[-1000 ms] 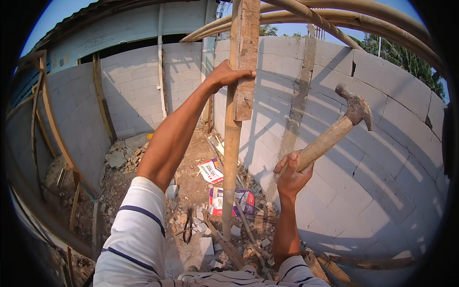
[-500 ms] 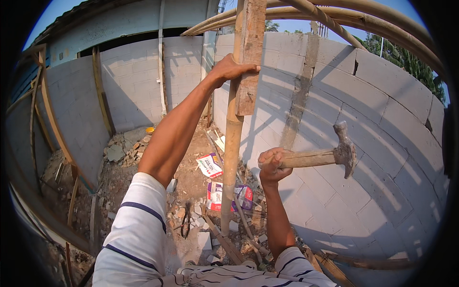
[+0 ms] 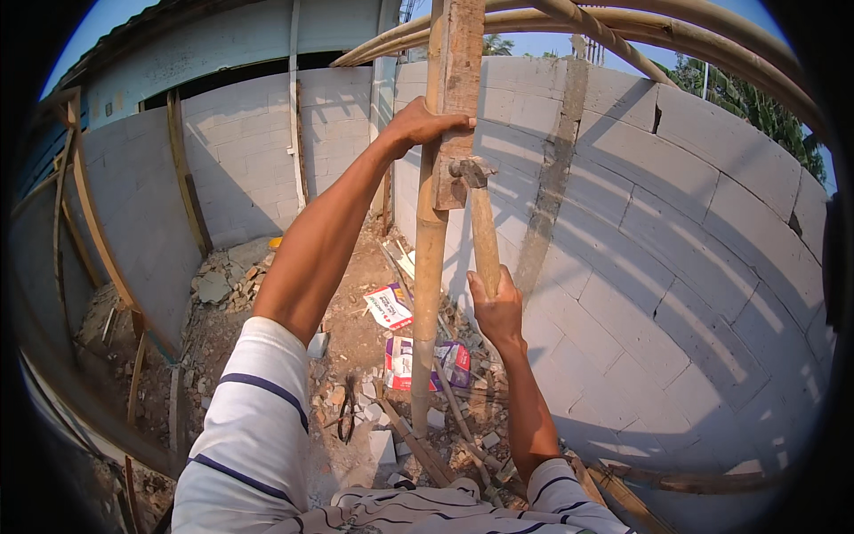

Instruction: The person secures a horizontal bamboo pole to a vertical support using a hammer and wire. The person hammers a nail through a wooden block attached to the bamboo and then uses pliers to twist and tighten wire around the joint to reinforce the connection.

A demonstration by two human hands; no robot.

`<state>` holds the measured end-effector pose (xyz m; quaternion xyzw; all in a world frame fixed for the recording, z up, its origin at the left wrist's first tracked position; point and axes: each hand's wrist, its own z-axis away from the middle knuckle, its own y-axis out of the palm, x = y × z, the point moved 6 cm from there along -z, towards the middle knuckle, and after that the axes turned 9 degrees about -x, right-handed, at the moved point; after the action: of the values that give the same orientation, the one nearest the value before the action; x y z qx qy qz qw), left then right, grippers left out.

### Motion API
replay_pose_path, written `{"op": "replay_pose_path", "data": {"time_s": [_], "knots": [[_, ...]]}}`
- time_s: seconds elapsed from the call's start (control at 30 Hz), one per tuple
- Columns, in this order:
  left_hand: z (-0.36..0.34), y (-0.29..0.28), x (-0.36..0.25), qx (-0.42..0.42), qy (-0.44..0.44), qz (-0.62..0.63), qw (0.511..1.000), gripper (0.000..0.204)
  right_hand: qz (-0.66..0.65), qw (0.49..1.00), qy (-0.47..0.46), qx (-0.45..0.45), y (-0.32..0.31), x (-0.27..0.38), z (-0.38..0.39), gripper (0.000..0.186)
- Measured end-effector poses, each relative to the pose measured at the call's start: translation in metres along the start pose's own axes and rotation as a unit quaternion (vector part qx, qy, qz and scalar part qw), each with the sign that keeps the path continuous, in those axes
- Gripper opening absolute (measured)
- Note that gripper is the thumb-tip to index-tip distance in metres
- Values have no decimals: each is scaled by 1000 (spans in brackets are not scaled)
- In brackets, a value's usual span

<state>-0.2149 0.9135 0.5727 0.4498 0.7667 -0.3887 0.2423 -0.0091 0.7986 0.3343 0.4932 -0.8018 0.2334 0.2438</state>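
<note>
A long pale grey concrete-block wall (image 3: 694,285) curves along the right, crossed by slanting bands of sunlight and shadow, with a rough dark grey mortar strip (image 3: 556,169) running down it. A second pale grey block wall (image 3: 236,169) closes the back, a narrow brown wooden post (image 3: 185,169) and a slim white vertical pipe (image 3: 294,98) standing against it; above rises a pale blue upper wall (image 3: 240,49). Round tan bamboo poles (image 3: 694,34) cross overhead, before green leafy trees (image 3: 761,116) and blue sky. Broken grey and brown rubble (image 3: 222,283) litters the brown dirt floor (image 3: 351,278)
</note>
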Motion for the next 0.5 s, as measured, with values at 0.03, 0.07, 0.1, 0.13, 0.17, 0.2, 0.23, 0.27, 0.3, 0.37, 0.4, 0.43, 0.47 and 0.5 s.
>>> {"op": "replay_pose_path", "data": {"time_s": [0.03,0.07,0.1,0.13,0.17,0.2,0.23,0.27,0.3,0.37,0.4,0.43,0.47,0.5], "knots": [[6,-5,4,-25,35,6,999,70,-29,999,-10,-25,-8,13,-4,32],[16,-10,7,-43,63,12,997,71,-35,999,-9,-16,-15,31,-4,32],[20,-8,-1,-11,55,3,998,76,-187,977,-15,-101,-38,51,-5,31],[19,-6,-3,-9,58,6,998,76,-331,925,-22,-186,-56,58,-6,29],[19,-4,-5,1,57,9,998,77,-411,875,-73,-245,-58,64,-7,27],[15,12,-13,22,63,18,998,77,-398,877,-79,-255,-45,33,-2,27],[12,27,-18,34,69,28,997,77,-271,933,-51,-230,-14,-27,2,29],[13,22,-9,31,52,24,998,78,-217,953,-30,-207,-2,-40,3,30],[10,25,-7,30,44,24,998,79,-152,970,-15,-188,2,-54,4,32],[16,6,19,-16,53,8,998,75,8,998,62,1,13,-11,-3,27],[11,-8,17,-68,78,2,995,72,-2,999,44,4,6,5,-15,27],[12,-13,18,-64,61,-7,996,71,-161,983,59,-69,-11,21,-6,27],[13,-10,11,-59,59,-3,996,71,-306,938,71,-147,-31,25,2,27],[14,-5,3,-47,57,7,997,72,-363,906,-49,-213,-46,36,0,26]]}}
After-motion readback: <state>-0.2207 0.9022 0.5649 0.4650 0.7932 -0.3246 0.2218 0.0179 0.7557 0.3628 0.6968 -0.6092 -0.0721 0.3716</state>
